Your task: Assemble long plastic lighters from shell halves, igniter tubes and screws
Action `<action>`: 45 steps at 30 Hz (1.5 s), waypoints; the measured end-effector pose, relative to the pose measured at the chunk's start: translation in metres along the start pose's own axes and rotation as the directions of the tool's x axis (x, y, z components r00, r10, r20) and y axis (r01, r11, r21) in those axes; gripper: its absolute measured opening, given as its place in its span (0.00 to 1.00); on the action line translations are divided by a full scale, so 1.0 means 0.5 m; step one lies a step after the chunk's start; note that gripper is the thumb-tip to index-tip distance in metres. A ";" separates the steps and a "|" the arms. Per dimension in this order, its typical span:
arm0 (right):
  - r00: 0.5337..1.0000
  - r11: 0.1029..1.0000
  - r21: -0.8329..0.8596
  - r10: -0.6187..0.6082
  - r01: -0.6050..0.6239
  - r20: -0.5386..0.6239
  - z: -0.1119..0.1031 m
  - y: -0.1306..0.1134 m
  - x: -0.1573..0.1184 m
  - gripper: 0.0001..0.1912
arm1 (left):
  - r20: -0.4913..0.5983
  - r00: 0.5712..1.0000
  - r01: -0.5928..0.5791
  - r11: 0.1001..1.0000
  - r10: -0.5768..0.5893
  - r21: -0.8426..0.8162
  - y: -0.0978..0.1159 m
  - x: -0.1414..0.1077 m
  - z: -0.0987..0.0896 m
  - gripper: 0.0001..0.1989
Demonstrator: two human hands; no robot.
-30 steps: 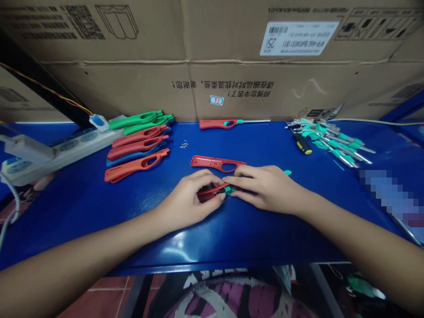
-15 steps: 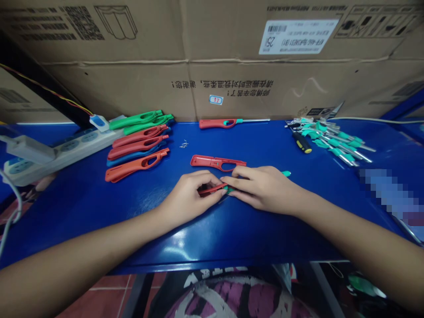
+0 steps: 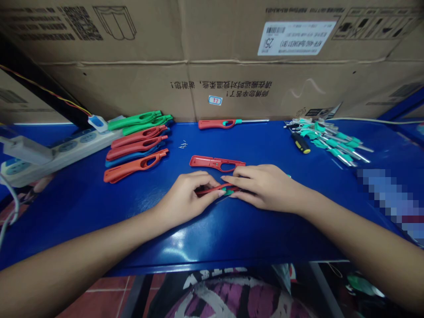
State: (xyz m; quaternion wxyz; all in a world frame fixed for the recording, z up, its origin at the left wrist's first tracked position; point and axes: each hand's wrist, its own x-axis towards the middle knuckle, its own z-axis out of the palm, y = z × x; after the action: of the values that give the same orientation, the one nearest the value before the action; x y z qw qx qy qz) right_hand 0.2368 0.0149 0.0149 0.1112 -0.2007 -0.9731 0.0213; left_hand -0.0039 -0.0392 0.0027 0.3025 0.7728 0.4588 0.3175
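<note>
Left hand and right hand both pinched on a red lighter half-shell mid-table, teal piece poking out between the fingertips. Looks like its matching half lies apart at 12 o'clock, so not joined yet. One whole red lighter further up at 12, but metal barrels at 2 and handle casings at 10 look unpaired, so plenty left

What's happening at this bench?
A person's left hand and right hand hold a red plastic piece with a green part; fingers hide much of it. A red shell half lies just beyond. Coloured handles sit left; teal-and-metal rods and a screwdriver lie right.
</note>
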 end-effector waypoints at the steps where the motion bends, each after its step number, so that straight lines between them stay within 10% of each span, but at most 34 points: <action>1: 1.000 1.000 0.017 0.003 -0.003 0.014 -0.005 0.003 -0.002 0.20 | 0.000 1.000 0.001 1.000 -0.001 -0.005 0.000 0.000 -0.001 0.06; 17: 0.971 0.903 0.356 0.214 -0.239 0.110 -0.023 0.030 -0.006 0.04 | 0.009 0.999 0.044 0.999 -0.044 -0.022 -0.011 0.007 -0.013 0.07; 27: 0.959 0.894 0.384 0.143 -0.231 0.246 -0.056 0.059 -0.027 0.04 | 0.140 0.977 -0.202 0.907 0.160 0.371 -0.012 -0.005 -0.041 0.25; 40: 0.996 0.947 0.308 0.069 -0.084 0.061 -0.036 0.015 -0.012 0.03 | 0.194 0.948 -0.311 0.866 0.252 0.391 -0.018 -0.005 -0.037 0.16; 45: 0.915 0.931 -0.003 0.359 -0.366 -0.182 -0.058 0.086 -0.033 0.10 | 0.219 0.946 -0.313 0.852 0.240 0.420 -0.019 -0.007 -0.038 0.16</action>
State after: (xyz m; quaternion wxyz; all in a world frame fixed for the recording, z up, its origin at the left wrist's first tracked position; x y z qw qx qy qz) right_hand 0.2746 0.0480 0.0359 0.1883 -0.3808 -0.9053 0.0052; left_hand -0.0246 -0.0355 0.0064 0.1021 0.9024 0.3778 0.1805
